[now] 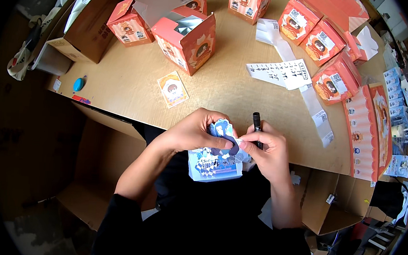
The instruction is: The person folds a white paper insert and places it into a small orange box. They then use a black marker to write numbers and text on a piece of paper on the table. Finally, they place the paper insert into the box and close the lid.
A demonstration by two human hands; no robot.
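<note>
Close to my body, my left hand (190, 132) is closed around a small blue box (214, 171) printed with a cartoon figure. A cut-out shaped blue piece sticks up at its top, under my thumb. My right hand (273, 155) pinches the box's upper right edge between thumb and finger. A black marker (257, 121) is tucked in the same hand, pointing up. Beyond my hands lies a small illustrated card (173, 89) on the table. Behind the card stands an open red box (184, 43) with silvery wrapping inside.
More red boxes (296, 20) stand at the back and right of the wooden table (139, 90). A handwritten paper strip (279, 73) lies near them. A flattened red carton (359, 131) lines the right edge. Cardboard boxes (89, 25) sit at far left and below the table.
</note>
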